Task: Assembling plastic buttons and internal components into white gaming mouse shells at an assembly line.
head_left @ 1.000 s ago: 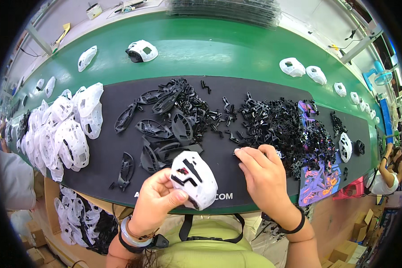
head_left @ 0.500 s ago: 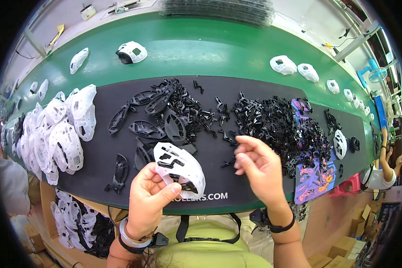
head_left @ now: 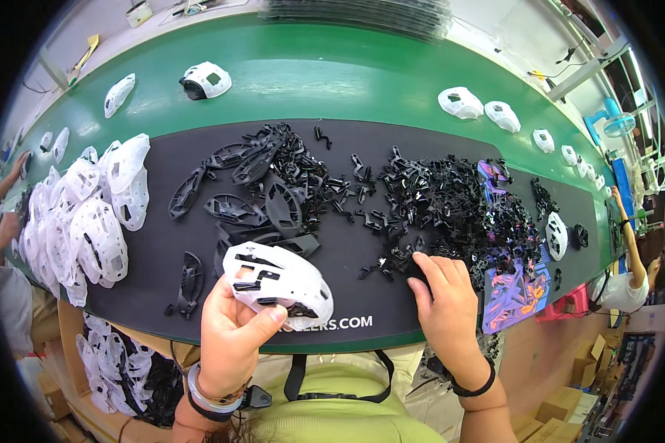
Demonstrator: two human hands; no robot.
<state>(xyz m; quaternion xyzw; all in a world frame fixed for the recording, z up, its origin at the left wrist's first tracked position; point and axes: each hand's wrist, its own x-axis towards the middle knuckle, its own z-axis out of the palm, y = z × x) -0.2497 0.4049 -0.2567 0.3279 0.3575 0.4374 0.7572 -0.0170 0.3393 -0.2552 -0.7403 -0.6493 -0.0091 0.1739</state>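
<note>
My left hand [head_left: 230, 336] grips a white plastic shell [head_left: 303, 277], domed and pierced with slots. Small black parts sit in some of its openings. The thumb presses on the shell's near edge and the fingers go underneath, out of sight. To the right, my right hand [head_left: 451, 306] is at the near edge of a heap of small black plastic clips [head_left: 440, 199]. Its thumb and forefinger are apart, with dark stuff showing between them; I make out no part held there. Beyond the shell lie larger black slotted plates [head_left: 236, 212] beside another heap of clips [head_left: 307, 166].
White shells [head_left: 100, 236] are piled on the left of the black mat [head_left: 347, 284]. More shells [head_left: 460, 103] stand along the green table [head_left: 347, 81]. A purple printed sheet [head_left: 517, 299] lies under the right heap. A carton [head_left: 74, 354] of parts stands below; co-workers' arms [head_left: 628, 229] show at both sides.
My right hand has moved slightly right and toward me, down to the heap's near edge, and its fingers have spread. The shell in my left hand has tilted and shifted a little left.
</note>
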